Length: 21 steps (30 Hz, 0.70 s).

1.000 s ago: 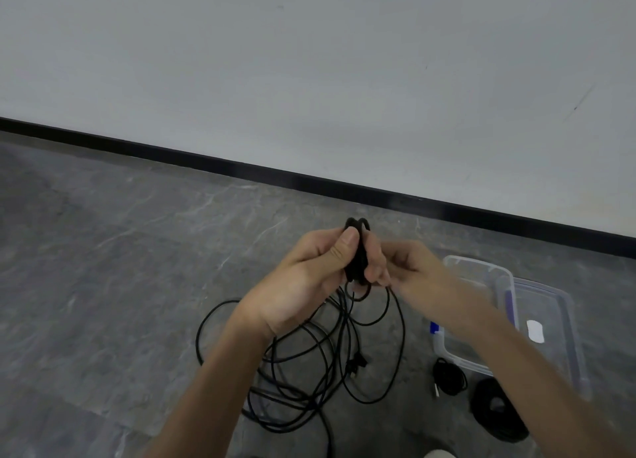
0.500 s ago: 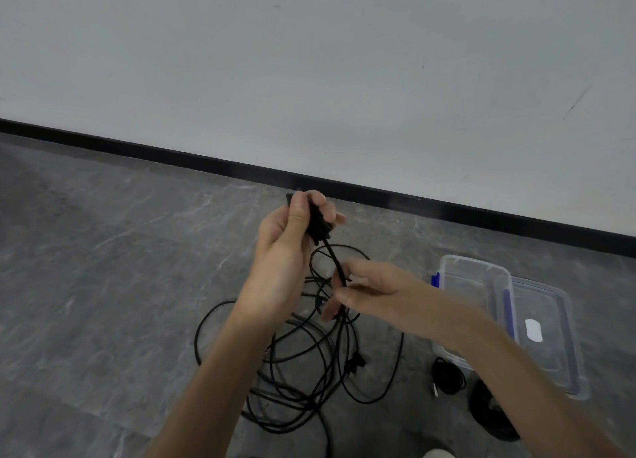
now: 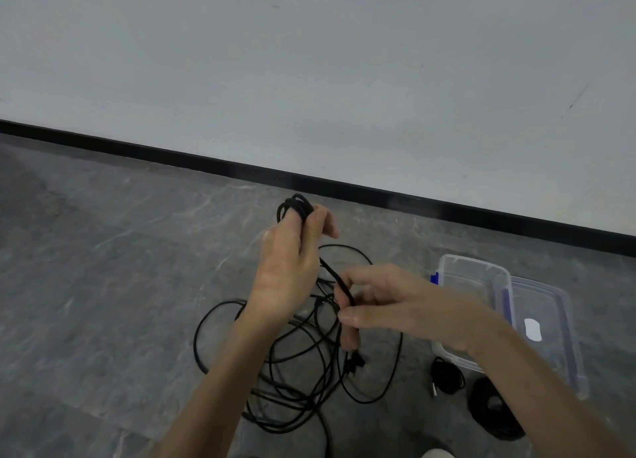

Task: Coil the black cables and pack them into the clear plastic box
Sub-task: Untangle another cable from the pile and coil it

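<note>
Down the black cable (image 3: 336,279) the right hand (image 3: 406,308) has slid, fingers (image 3: 359,317) pinching it; the left hand (image 3: 287,271) clamps the coil (image 3: 296,204), so another loop likely follows.

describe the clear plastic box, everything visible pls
The clear plastic box is a see-through rectangular tub with rounded corners and a blue clip at its left end. It sits open and upright on the grey floor. Nothing shows inside it. Its lid, with a white label, lies at its right side. The right forearm hides its near edge; a small cable coil and a larger one lie on the floor nearby.
</note>
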Motion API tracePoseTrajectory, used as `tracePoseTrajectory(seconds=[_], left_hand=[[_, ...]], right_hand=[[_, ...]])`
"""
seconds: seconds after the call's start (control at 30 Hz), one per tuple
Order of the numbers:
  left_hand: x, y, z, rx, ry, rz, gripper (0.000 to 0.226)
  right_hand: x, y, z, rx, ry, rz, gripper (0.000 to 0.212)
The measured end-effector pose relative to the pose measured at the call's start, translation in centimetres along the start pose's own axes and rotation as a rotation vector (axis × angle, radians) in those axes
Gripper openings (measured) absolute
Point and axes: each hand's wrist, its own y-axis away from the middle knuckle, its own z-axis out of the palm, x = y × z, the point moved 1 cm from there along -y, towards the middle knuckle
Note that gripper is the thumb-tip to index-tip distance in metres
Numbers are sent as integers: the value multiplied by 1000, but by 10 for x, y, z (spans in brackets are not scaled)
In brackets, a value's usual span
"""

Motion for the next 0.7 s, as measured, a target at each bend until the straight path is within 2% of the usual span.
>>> tracePoseTrajectory(seconds=[0.1, 0.2, 0.3, 0.5, 0.6, 0.7], left_hand=[[-1, 2, 3, -142, -180, -50, 23], [-4, 2, 3, -263, -213, -114, 29], [0, 4, 2, -381, -148, -124, 43], [2, 8, 5, -649, -28, -49, 51], [7, 10, 6, -737, -13, -25, 32], [13, 12, 9, -777, 27, -27, 23]], right_hand=[[-3, 2, -3, 63, 4, -56, 7], [-1, 5, -10, 186, -52, -84, 17], [2, 8, -16, 311, -105, -102, 21], [1, 9, -20, 549, -33, -168, 24], [0, 8, -23, 691, -24, -188, 25], [1, 7, -26, 779, 22, -229, 20]])
